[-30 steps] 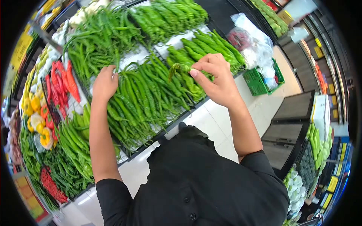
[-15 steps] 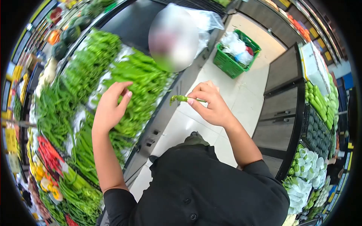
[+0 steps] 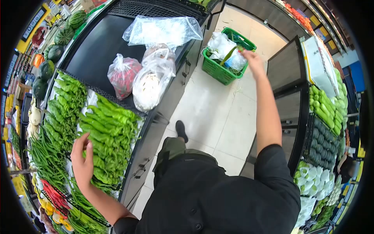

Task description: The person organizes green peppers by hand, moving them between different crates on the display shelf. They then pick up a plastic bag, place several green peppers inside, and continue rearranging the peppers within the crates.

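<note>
My right hand point(image 3: 254, 64) reaches out over the green shopping basket point(image 3: 218, 71) on the floor. At its fingertips hangs a slim green pepper point(image 3: 228, 56), smeared by motion, over the bagged goods in the basket. Above the display of long green peppers point(image 3: 111, 132), my left hand point(image 3: 82, 162) stays open with thumb and fingers apart, nothing in it. Darker wrinkled green peppers point(image 3: 64, 113) lie in a row to the left of them.
On the counter's black top are a bag of red produce point(image 3: 124, 76), a bag of white produce point(image 3: 150, 87) and a clear plastic bag point(image 3: 163, 31). Green beans point(image 3: 48, 156) and red chillies point(image 3: 54, 195) lie at left. Dark cabinets point(image 3: 286, 101) flank the tiled aisle on the right.
My right hand has moved forward and right with the pepper, from before my body to above the basket. My left hand has moved left and back. The view has shifted, showing bags on the counter.
</note>
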